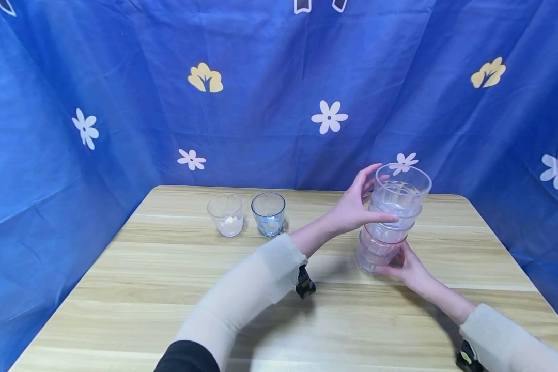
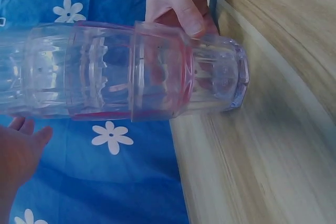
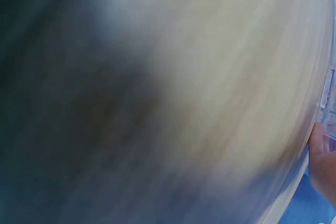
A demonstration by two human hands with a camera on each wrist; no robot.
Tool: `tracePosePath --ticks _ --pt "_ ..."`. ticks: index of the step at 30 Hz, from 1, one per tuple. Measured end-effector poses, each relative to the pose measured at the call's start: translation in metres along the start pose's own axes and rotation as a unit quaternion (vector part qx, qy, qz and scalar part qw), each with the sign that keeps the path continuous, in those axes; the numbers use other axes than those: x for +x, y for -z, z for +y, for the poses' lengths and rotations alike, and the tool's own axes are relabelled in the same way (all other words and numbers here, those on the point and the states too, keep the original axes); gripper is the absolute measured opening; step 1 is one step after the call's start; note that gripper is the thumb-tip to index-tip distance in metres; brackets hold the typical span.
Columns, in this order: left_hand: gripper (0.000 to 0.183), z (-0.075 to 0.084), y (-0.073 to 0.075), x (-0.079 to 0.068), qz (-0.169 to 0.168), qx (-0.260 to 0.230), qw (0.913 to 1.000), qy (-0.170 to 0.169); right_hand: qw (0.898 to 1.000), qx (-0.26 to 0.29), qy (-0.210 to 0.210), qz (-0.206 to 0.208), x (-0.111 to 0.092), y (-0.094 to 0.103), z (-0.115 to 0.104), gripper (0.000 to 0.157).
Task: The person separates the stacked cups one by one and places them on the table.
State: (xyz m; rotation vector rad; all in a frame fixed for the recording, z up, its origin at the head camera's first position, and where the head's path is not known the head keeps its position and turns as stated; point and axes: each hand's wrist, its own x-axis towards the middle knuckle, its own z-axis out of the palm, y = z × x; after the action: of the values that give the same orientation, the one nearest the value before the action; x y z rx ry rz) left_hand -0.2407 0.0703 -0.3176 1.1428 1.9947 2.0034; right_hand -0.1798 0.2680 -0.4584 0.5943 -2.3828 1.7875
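- Blue cloth [image 1: 269,119] – flower prints, hangs behind and at both sides.
- Worktop [image 1: 167,305] – pale wood grain, carries the glasses.
- Stack of clear glasses [image 1: 392,235] – over right part of worktop, rims up, some pinkish bands; can't tell if base touches the wood.
- Left hand [image 1: 353,206] – holds upper part of stack, thumb on near side, fingers round far side.
- Right hand [image 1: 413,266] – grips stack near its base, thumb in front.
- Plain glass [image 1: 226,213] – upright, left of stack, well apart.
- Blue-tinted glass [image 1: 268,213] – upright, just beside plain one, dark rim.
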Motion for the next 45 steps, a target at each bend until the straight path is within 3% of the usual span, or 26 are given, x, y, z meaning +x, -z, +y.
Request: tracePosePath --ticks 9,17,30,39,45 --pt "0.098 -0.001 -0.002 0.004 -0.024 -0.003 0.9995 -0.02 1.0 -0.007 -0.008 -0.001 0.001 0.0 -0.001 0.074" --pt "0.087 0.001 -0.002 0.004 -0.021 0.017 0.9993 -0.027 1.0 -0.004 -0.008 0.001 0.001 0.0 -0.001 0.072" --pt "0.086 0.005 -0.003 0.003 -0.015 0.018 0.9995 -0.023 1.0 -0.011 -0.01 0.001 0.0 0.0 -0.001 0.076" --pt "0.085 0.008 -0.002 0.005 0.02 0.018 0.9972 -0.07 1.0 -0.003 0.003 0.002 -0.001 -0.001 -0.002 0.074" --pt "0.086 0.022 0.003 0.009 0.033 -0.011 0.9947 -0.097 1.0 -0.003 -0.001 0.001 -0.001 -0.001 0.0 0.072"
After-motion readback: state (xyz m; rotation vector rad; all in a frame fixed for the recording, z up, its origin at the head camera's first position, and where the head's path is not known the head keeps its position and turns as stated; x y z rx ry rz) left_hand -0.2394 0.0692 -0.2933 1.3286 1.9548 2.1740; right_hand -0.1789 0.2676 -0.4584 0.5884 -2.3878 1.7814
